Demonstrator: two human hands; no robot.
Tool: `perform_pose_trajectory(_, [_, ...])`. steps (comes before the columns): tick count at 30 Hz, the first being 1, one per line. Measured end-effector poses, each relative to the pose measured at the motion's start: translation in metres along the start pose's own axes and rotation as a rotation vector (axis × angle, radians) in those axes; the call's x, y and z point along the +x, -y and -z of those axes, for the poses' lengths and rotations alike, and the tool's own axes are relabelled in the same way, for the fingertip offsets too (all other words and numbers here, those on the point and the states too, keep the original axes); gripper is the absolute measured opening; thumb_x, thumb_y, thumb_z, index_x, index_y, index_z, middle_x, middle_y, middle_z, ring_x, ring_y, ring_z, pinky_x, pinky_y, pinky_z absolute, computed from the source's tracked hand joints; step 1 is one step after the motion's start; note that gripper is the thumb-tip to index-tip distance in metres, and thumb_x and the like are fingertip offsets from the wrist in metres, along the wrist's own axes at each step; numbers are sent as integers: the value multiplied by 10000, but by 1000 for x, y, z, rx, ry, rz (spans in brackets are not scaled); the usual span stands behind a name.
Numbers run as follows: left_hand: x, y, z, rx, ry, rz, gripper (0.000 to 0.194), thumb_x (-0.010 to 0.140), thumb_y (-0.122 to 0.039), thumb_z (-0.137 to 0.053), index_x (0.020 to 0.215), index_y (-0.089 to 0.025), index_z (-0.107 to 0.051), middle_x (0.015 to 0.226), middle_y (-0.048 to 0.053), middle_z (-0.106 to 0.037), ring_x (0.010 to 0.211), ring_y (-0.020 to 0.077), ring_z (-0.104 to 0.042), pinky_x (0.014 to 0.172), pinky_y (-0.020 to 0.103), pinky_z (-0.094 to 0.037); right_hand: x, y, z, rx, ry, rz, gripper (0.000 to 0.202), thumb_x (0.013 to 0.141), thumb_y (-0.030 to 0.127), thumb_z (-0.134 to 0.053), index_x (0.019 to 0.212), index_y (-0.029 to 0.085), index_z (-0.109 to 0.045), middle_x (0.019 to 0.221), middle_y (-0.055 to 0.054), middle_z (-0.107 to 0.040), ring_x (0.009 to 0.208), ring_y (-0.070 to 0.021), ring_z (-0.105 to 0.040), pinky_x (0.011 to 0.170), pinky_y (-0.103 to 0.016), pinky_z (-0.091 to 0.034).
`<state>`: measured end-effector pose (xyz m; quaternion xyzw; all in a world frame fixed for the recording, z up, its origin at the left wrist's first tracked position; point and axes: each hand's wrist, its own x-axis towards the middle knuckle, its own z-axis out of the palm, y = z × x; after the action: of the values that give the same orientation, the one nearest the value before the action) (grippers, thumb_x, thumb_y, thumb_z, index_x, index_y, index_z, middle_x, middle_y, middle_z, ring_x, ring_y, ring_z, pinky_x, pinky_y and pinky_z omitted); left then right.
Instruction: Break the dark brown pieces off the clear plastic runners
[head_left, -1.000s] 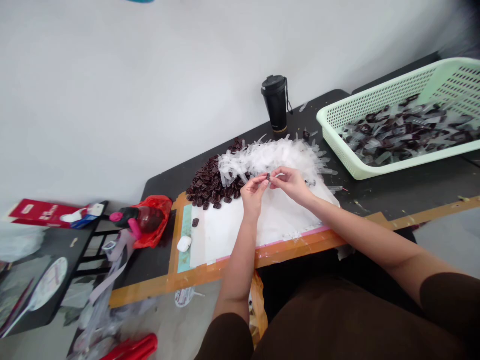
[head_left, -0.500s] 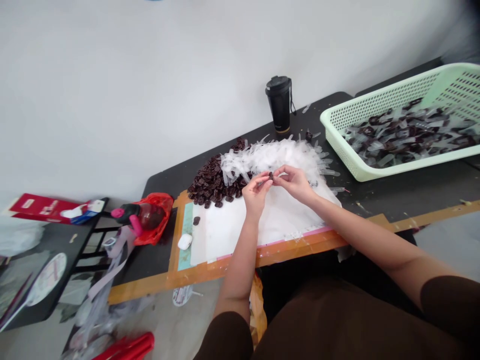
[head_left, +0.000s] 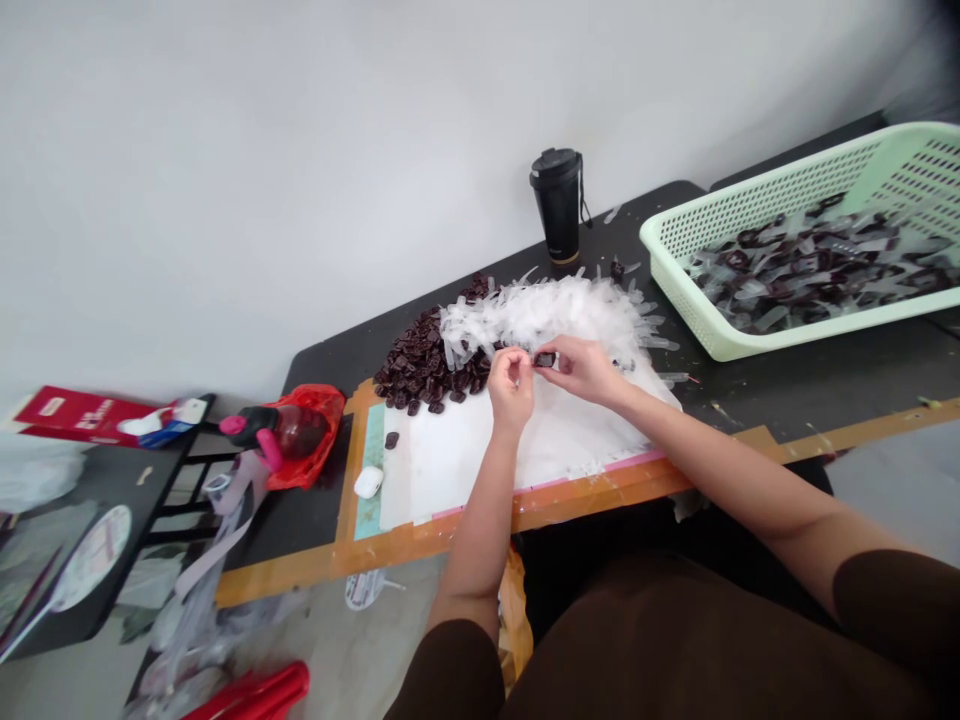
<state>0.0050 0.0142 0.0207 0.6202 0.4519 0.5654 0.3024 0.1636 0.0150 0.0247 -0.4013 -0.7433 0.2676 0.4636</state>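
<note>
Between thumb and fingers, my right hand [head_left: 589,372] pinches a small, dark brown, glossy piece [head_left: 546,359] above the white sheet [head_left: 450,460]. My left hand [head_left: 511,392] is closed in a pinch at the left end of that piece; what its fingertips hold, if anything, is too small to make out. Just beyond my hands spreads a heap of whitish translucent strips [head_left: 562,305]. Left of the strips lies a pile of similar dark brown pieces [head_left: 420,360], and one single piece [head_left: 391,440] rests apart on the sheet.
A pale green basket [head_left: 720,345] at the right holds many dark pieces with clear strips. A black tumbler [head_left: 557,205] stands at the back by the wall. A white case [head_left: 368,482] sits at the sheet's left edge; further left, a bottle [head_left: 300,432] lies in a red bag [head_left: 330,410].
The dark piece now shows its broader face in my right hand. My left fingers have curled into a tighter pinch and sit slightly further from the right hand's fingers.
</note>
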Motion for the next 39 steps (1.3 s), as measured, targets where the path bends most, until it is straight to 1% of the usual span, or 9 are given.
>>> perform_pose_trajectory(2, [2, 5, 1, -15, -53, 62, 291, 847, -471, -577, 817, -183, -602, 943, 77, -617, 909, 180, -601, 860, 301, -483, 0, -2, 0, -83, -49, -3, 189, 793, 242, -603, 960, 197, -679, 818, -41, -669, 575, -128, -526, 612, -273, -459])
perform_pose_trajectory(11, [7, 17, 0, -275, -153, 301, 320, 775, -478, -654, 783, -168, -576, 720, 13, -624, 688, 126, -602, 759, 286, -510, 1, 1, 3, -131, -21, 62, 164, 774, 221, -604, 896, 186, -708, 697, -10, -636, 570, -121, -513, 583, -248, -403])
perform_pose_trajectory(16, [9, 14, 4, -217, -91, 228, 306, 804, -474, -628, 797, -170, -594, 751, 18, -635, 718, 128, -608, 756, 267, -491, 0, 3, 2, -37, 7, 20, 178, 787, 326, -642, 904, 209, -708, 691, -8, -628, 576, -130, -512, 592, -270, -420])
perform_pose_trajectory(22, [18, 20, 21, -7, -177, 192, 268, 805, -446, -622, 823, -178, -630, 749, 18, -620, 668, 120, -570, 680, 241, -456, 13, 1, 39, 321, -543, -180, 436, 872, 570, -503, 1191, 286, -592, 988, -74, -660, 725, -177, -614, 617, -314, -504])
perform_pose_trajectory(27, [18, 21, 25, 231, -33, 179, 133, 723, -323, -687, 710, -194, -655, 734, 16, -631, 595, 118, -519, 620, 243, -421, 19, -5, 46, 270, -421, -199, 417, 892, 547, -492, 1222, 305, -573, 1088, -70, -632, 762, -170, -607, 635, -301, -502])
perform_pose_trajectory(30, [16, 18, 26, 305, 50, 170, 65, 709, -262, -672, 679, -206, -658, 655, 0, -620, 558, 125, -501, 608, 253, -406, 9, -9, 21, 75, -128, -68, 260, 861, 394, -588, 1060, 250, -671, 930, -61, -643, 736, -176, -588, 675, -314, -495])
perform_pose_trajectory(33, [18, 19, 31, 371, 30, 169, 43, 716, -228, -643, 679, -213, -659, 636, 0, -618, 551, 134, -501, 616, 264, -400, 0, -15, -4, -171, 133, 50, 186, 808, 209, -605, 971, 209, -696, 1014, -93, -638, 846, -216, -607, 707, -322, -481])
perform_pose_trajectory(36, [19, 23, 36, 385, 33, 167, 28, 688, -203, -661, 663, -215, -658, 639, 6, -626, 548, 137, -498, 640, 276, -408, 0, -19, -15, -212, 125, -12, 147, 831, 163, -542, 824, 179, -687, 946, -97, -662, 793, -202, -617, 678, -307, -470])
perform_pose_trajectory(39, [16, 25, 33, 373, 150, 195, 55, 643, -197, -710, 667, -212, -663, 657, 12, -644, 548, 139, -507, 659, 289, -428, 5, -21, -10, 108, -36, -236, 136, 829, 294, -595, 779, 177, -644, 726, -43, -659, 606, -155, -587, 569, -279, -478])
